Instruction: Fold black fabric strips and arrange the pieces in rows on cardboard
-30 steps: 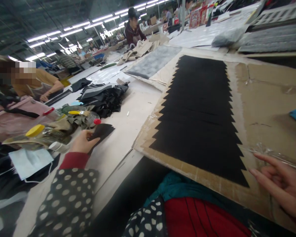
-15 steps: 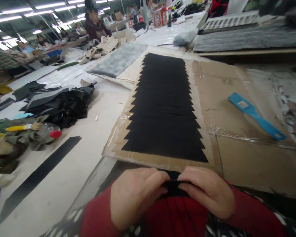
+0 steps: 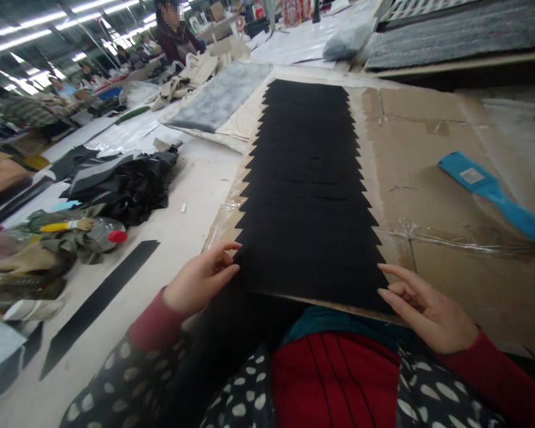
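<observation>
A row of overlapping black strips [image 3: 312, 172] with pointed ends lies on a cardboard sheet [image 3: 446, 196], forming saw-toothed sides. My left hand [image 3: 200, 276] is at the left end of the nearest strip, its thumb and forefinger apart by the tip. At the opposite end, my right hand [image 3: 428, 306] has its forefinger and thumb stretched toward the strip's edge, also apart. Both sets of fingertips appear to touch the material, without a visible pinch. Dark material hangs in shadow below the cardboard's front edge, and its shape is unclear.
A blue scraper [image 3: 494, 193] lies on the cardboard at right. Leftward are a single black strip [image 3: 102, 303], a heap of black scraps [image 3: 125, 184], a yellow-handled brush [image 3: 66, 226] and a red-capped bottle [image 3: 107, 235]. Another person's arm [image 3: 2, 175] shows at far left.
My hands were close together before my chest, pinching a black piece. They have spread apart and forward to the two ends of the nearest strip. The view has shifted slightly.
</observation>
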A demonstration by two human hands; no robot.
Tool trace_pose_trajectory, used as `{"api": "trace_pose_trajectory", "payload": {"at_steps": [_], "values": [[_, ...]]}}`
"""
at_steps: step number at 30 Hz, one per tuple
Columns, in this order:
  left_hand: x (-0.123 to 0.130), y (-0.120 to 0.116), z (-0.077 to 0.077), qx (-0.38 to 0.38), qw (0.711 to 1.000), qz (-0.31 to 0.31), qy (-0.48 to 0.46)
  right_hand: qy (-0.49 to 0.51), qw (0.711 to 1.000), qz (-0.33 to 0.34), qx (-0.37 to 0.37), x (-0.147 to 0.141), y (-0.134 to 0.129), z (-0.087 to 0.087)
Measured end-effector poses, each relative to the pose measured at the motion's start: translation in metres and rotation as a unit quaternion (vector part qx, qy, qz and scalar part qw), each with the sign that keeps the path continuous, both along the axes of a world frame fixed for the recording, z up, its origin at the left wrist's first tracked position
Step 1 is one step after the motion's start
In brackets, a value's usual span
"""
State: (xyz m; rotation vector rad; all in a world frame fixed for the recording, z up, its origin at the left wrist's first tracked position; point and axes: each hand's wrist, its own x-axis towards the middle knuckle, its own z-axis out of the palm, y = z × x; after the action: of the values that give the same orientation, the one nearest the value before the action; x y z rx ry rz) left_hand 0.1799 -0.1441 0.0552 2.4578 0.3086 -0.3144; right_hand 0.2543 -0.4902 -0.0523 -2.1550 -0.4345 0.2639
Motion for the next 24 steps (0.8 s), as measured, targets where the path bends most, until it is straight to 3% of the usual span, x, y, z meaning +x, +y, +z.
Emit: {"api": "trace_pose_trajectory", "payload": {"at_steps": [4, 11, 18, 24], "values": [[0.003, 0.003, -0.011, 0.024, 1.000, 0.006, -0.016, 0.020, 1.000, 0.009, -0.006, 0.004, 0.001, -0.004], [0.003, -0.001, -0.014, 0.084, 0.996, 0.021, -0.034, 0.016, 0.998, 0.034, -0.041, 0.006, -0.004, -0.014], [0.004, -0.004, -0.015, 0.180, 0.983, 0.001, -0.035, -0.081, 0.992, 0.045, -0.084, 0.007, -0.004, -0.023], [0.004, 0.006, -0.008, 0.227, 0.971, -0.041, -0.070, -0.151, 0.977, 0.049, -0.140, 0.018, -0.008, -0.012]]}}
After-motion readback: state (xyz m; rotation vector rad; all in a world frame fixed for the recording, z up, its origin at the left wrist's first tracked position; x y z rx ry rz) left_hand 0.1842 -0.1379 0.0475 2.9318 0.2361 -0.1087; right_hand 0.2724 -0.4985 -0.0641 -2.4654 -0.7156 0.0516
